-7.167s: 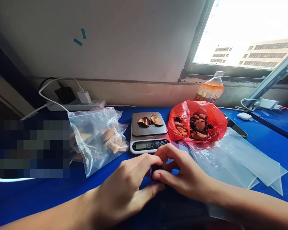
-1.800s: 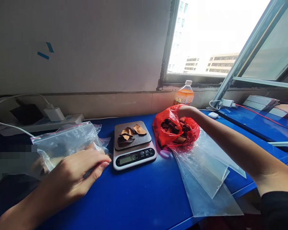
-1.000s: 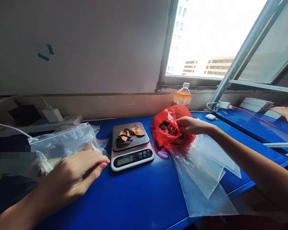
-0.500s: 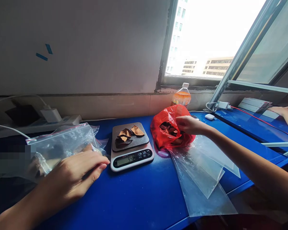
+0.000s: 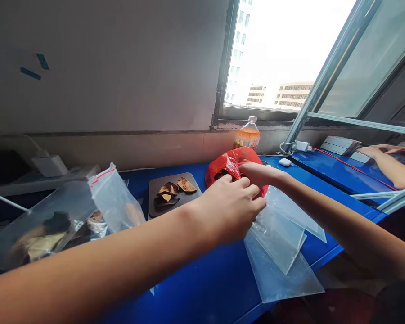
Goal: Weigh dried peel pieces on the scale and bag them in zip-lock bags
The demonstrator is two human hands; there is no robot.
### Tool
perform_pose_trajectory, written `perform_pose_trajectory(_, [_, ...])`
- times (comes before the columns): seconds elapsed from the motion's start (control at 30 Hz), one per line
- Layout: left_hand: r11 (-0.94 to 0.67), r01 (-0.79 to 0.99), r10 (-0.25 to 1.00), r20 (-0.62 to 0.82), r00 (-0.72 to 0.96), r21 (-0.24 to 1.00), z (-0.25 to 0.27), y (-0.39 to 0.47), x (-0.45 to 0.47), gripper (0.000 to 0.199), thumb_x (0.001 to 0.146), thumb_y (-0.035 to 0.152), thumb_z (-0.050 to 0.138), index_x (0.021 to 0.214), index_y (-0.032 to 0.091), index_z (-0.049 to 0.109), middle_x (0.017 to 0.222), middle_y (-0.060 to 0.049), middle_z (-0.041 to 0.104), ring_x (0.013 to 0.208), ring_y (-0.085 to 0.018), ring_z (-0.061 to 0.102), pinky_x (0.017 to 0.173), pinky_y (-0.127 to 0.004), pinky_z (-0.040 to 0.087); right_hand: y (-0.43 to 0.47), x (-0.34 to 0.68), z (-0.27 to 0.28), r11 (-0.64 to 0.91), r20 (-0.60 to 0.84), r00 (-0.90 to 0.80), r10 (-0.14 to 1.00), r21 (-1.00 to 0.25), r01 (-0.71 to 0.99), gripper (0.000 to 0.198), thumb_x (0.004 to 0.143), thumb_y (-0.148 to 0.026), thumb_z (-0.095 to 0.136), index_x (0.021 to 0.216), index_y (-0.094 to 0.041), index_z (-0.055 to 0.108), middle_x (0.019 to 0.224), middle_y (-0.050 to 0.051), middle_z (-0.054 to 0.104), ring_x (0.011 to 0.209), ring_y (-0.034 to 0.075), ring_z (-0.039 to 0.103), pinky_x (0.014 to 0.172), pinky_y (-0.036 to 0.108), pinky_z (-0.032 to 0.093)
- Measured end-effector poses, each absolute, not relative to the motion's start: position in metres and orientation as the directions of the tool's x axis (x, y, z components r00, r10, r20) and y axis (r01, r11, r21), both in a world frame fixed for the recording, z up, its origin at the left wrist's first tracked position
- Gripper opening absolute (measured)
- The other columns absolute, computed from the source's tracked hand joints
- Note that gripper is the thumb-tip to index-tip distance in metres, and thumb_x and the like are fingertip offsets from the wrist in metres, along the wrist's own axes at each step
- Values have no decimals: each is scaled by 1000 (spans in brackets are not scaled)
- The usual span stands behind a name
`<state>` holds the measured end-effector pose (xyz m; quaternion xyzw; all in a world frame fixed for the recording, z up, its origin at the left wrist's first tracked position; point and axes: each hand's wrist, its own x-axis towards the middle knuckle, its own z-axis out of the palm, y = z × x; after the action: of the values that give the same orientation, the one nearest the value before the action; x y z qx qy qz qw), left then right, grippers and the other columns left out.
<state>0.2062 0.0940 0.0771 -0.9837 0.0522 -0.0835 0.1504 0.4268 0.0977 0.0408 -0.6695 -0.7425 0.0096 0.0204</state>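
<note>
1. Far left, a clear bag (image 5: pixel 59 210) with pale and dark bits inside is seen, and next to it a zip bag (image 5: pixel 110 195) with a red strip is tilted up. Neither is being touched by the fingers.
2. Then the scale (image 5: pixel 188 199). A few curled, dried pieces (image 5: pixel 186 185) are set on its plate, but the readout is blocked by the left forearm, so no number can be read.
3. The left hand (image 5: pixel 227 207) is bent over the front of the red bag (image 5: pixel 231 159), right beside the other hand. Its fingertips are hidden, so whether anything is pinched can't be told.
4. The right hand (image 5: pixel 259 173) is pressed to the bag's far-right side; again, the grip itself can't be made out. Only a dark sliver of the contents is visible.
5. Best guess on the step: more pieces are being dug out for weighing. For the next move, the mouth should be held wide, one suitable piece lifted out and laid gently on the plate — and the forearm cleared off the display.
6. Right of that, flat clear bags (image 5: pixel 283 274) are fanned out, apparently unused.
</note>
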Motion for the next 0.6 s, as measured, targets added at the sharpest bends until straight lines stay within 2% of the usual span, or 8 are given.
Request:
perform_pose_trajectory(0.1, [-917, -61, -76, 21, 997, -394, 73, 117, 217, 16, 86, 18, 62, 101, 19, 70, 109, -9, 72, 115, -28, 58, 102, -45, 41, 91, 432, 33, 132, -14, -132, 991, -17, 991, 10, 77, -10, 57, 74, -15, 63, 79, 7, 67, 71, 15, 52, 69, 27, 40])
perform_pose_trajectory(0.2, [-909, 0, -13, 29, 1000, -416, 66, 137, 202, 10, 80, 17, 70, 90, 16, 71, 100, -11, 74, 110, -31, 60, 105, -54, 35, 83, 439, 31, 137, 15, -136, 991, -25, 990, 22, 81, -7, 51, 93, -15, 67, 97, 8, 70, 87, 17, 59, 78, 27, 44])
perform_pose_trajectory(0.3, [-894, 66, -21, 188, 982, -443, 63, 139, 173, 20, 83, 33, 70, 98, 20, 69, 106, -10, 72, 111, -30, 60, 105, -54, 35, 78, 446, 29, 120, 31, -119, 992, -41, 992, 29, 78, -4, 51, 97, -16, 68, 101, 8, 72, 91, 18, 62, 80, 27, 45])
perform_pose_trajectory(0.4, [-869, 133, -65, 377, 924, -476, 60, 131, 145, 15, 91, 32, 58, 98, 24, 69, 107, -8, 72, 106, -28, 62, 98, -50, 39, 78, 448, 28, 92, 43, -90, 995, -35, 995, 27, 79, -7, 51, 96, -15, 70, 98, 10, 72, 87, 20, 63, 76, 29, 45])
perform_pose_trajectory(0.5, [-868, 157, -79, 443, 893, -472, 53, 126, 121, 24, 92, 22, 47, 102, 27, 69, 107, -7, 72, 102, -27, 63, 90, -47, 42, 82, 445, 27, 105, 46, -103, 994, -27, 994, 20, 85, -15, 52, 94, -16, 70, 98, 10, 72, 85, 20, 62, 74, 30, 44])
perform_pose_trajectory(0.6, [-881, 169, -47, 438, 898, -442, 46, 128, 103, 31, 89, 16, 44, 104, 27, 69, 105, -7, 72, 97, -28, 64, 85, -46, 45, 87, 441, 27, 117, 42, -116, 992, -33, 993, 17, 82, -13, 52, 79, -17, 69, 88, 8, 70, 76, 17, 58, 69, 28, 41])
